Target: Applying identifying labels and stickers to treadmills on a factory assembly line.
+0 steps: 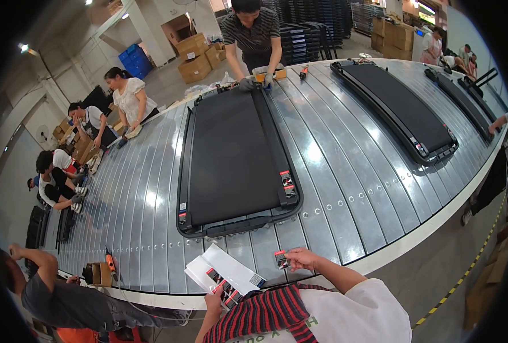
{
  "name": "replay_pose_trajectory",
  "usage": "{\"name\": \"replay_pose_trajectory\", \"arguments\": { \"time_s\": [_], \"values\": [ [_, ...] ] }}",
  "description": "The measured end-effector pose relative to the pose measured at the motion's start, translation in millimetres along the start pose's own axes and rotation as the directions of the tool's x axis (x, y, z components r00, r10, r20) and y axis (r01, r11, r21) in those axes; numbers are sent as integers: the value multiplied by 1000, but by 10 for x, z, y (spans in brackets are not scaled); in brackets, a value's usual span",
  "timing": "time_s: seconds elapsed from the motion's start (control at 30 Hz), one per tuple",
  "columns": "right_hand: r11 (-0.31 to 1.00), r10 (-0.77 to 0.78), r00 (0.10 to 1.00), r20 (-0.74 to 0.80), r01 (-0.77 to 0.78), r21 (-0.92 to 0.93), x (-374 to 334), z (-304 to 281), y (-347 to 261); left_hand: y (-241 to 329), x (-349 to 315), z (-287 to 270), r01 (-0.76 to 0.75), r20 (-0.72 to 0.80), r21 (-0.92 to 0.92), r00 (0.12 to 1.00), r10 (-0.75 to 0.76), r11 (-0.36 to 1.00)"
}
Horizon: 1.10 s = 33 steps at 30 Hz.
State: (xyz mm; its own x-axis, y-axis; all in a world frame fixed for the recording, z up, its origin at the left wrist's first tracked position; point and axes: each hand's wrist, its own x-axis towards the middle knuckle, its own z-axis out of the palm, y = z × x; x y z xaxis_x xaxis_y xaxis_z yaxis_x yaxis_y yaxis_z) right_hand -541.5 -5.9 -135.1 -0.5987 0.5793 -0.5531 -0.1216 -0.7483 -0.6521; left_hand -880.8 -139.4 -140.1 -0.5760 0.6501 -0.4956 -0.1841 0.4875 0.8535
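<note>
My left hand [213,302] is closed around a few white sheets [231,267] and several small red-and-black labels [224,286], near the conveyor's front edge. Between the fingertips of my right hand [304,259] is one small red-and-black label [281,259], held over the metal slats. Just beyond both hands lies a black treadmill deck [231,154] with a dark frame. Similar labels [288,184] are on its near right corner, and others [182,213] on its near left corner.
The slatted metal conveyor [334,171] curves across the view, carrying another treadmill deck [397,106] at right. Across it, a gloved person [251,40] works at the deck's far end. Co-workers line the left side; one [82,297] stands close by. An orange power tool [110,262] lies at left.
</note>
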Motion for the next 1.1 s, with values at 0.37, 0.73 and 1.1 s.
{"name": "replay_pose_trajectory", "arguments": {
  "time_s": [0.37,0.73,1.1],
  "values": [
    [999,-23,1000,5,23,-41,-47,21,-20,-34,34,-28,-11,27,17,1000,11,1000],
    [999,-17,1000,11,17,-42,-9,-4,1,72,-69,10,-19,24,61,1000,18,998],
    [995,22,999,25,-19,-100,77,39,-54,-47,12,-62,0,0,-24,1000,0,1000]
  ]
}}
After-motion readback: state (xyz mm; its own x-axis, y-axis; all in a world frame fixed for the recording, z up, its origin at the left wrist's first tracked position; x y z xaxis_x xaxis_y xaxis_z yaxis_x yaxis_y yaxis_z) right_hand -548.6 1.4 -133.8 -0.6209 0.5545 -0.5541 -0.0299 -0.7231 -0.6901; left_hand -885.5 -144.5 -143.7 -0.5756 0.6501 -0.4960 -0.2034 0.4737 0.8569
